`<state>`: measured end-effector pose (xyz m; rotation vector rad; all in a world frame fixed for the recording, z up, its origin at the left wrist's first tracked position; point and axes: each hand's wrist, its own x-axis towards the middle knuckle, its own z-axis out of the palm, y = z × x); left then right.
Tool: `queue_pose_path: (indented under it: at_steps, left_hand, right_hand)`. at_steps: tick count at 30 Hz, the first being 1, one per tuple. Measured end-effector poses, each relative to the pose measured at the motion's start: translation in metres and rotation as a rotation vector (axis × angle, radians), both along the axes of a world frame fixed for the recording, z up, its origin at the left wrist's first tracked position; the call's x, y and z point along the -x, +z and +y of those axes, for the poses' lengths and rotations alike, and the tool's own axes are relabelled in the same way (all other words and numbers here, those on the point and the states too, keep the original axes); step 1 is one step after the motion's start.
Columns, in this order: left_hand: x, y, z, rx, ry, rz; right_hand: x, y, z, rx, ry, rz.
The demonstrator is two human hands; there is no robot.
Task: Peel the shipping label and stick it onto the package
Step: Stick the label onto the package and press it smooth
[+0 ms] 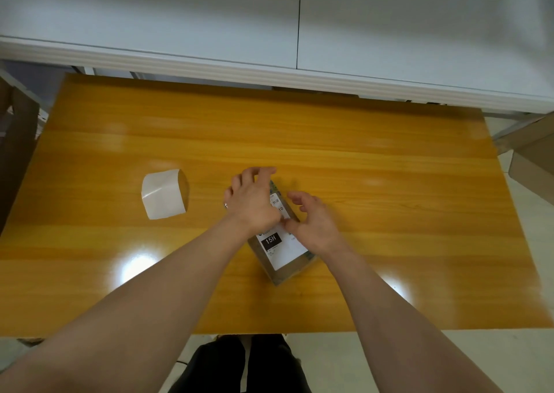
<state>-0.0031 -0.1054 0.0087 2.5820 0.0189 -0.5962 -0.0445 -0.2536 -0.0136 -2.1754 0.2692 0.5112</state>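
A small brown package (286, 274) lies tilted on the wooden table (389, 183), near its middle. A white shipping label (287, 250) with a black "15H" block lies on the package's top face. My left hand (254, 201) rests over the label's far part, fingers spread and pressing down. My right hand (314, 222) sits at the label's right edge, thumb on the paper and fingers curled above. The far end of the package is hidden under my hands.
A curled white backing sheet (163, 193) lies on the table to the left. Cardboard boxes stand off the table at the left edge (15, 141) and the right edge (530, 159). A white counter (269, 72) runs behind the table.
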Motion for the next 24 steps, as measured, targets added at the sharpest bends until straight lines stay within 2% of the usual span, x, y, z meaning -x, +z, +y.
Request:
queue_pose_path:
  at_steps: [4, 7, 12, 24]
  left_hand:
    - [0.01, -0.011, 0.006, 0.043, -0.086, 0.031]
    - [0.013, -0.014, 0.008, 0.058, -0.069, 0.004]
    - [0.012, -0.015, 0.005, 0.153, 0.064, -0.05]
    - [0.005, -0.023, -0.004, 0.186, 0.266, -0.106]
  right_hand:
    - [0.006, -0.002, 0.001, -0.012, 0.044, 0.02]
    - [0.009, -0.008, 0.007, -0.117, -0.083, -0.002]
    - [0.01, -0.015, 0.021, -0.175, -0.288, -0.049]
    - [-0.002, -0.017, 0.029, -0.153, -0.416, -0.048]
